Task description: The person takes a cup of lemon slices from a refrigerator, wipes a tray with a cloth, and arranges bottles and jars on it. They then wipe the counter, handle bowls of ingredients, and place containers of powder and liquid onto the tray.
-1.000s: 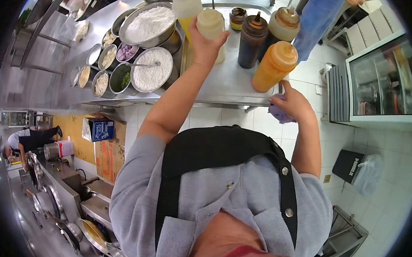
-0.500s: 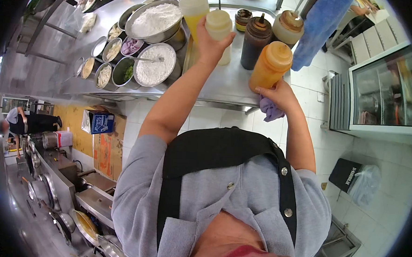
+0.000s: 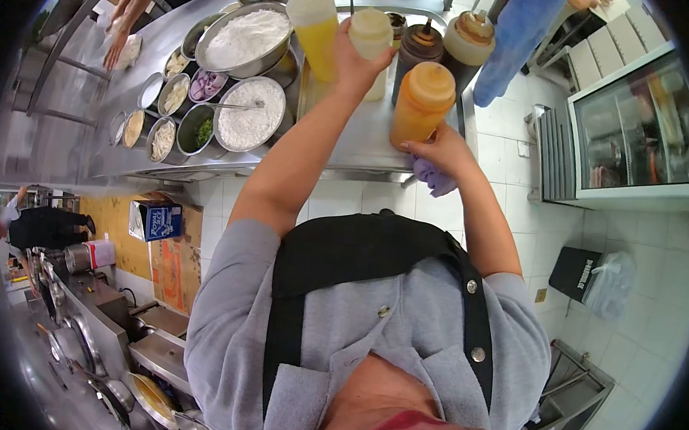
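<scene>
Orange-filled bottle (image 3: 422, 104) shifted leftward, right fingers (image 3: 418, 148) gripping base (left fingers (image 3: 383, 60) hold pale bottle (image 3: 371, 33)).

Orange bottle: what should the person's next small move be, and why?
Perhaps slide the orange bottle towards the pale bottle: the right hand, with the purple cloth, is at the orange one's base, the left hand holds the pale one, and bare metal lies between.
</scene>
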The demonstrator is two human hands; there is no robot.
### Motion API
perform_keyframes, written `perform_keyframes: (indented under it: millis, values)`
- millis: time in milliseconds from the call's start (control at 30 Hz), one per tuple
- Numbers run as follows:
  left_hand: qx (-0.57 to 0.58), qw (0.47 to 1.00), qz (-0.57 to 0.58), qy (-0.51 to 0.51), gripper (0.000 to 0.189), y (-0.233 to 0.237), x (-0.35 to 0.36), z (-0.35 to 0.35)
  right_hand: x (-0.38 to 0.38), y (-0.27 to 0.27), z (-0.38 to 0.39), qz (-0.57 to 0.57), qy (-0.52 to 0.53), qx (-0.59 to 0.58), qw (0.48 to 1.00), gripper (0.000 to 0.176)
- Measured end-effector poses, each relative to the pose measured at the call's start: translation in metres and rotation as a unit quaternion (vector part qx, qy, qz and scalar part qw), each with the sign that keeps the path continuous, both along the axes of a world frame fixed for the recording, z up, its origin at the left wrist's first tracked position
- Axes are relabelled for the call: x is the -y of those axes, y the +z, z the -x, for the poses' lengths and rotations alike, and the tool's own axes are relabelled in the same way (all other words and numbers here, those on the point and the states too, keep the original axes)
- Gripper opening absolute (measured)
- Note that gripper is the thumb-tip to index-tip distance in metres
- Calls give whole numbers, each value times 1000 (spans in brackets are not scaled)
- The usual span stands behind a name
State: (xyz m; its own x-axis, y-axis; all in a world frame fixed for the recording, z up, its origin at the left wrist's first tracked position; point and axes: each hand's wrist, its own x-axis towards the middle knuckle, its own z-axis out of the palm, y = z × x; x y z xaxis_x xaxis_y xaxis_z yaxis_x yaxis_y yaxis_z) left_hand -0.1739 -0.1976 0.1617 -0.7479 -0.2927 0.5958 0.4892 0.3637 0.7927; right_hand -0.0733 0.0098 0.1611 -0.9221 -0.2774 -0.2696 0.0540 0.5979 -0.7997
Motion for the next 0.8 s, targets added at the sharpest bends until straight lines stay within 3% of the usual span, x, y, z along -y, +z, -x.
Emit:
perform_keyframes:
  millis: [67,167,267,467,667,800]
  values:
    - [-9,1000,0,-14,86,-7,-1,7,9,-25,3,0,1,-6,1000,69]
    - [-10,999,30,-15,85,1,4,1,16,-39,3,13,-5,-42,999,86]
    - [-2,999,-16,-44,84,-11,13,4,25,-2,-4,-30,-13,26,999,73]
    - [12,1000,16,-19,86,-8,14,4,36,4,-2,-28,-10,13,999,73]
    - [18,998,-7,-62,86,-16,10,7,36,-7,-1,-22,-9,-3,1000,73]
    - [21,998,-19,-56,86,-11,9,1,34,-27,3,3,-1,-69,998,84]
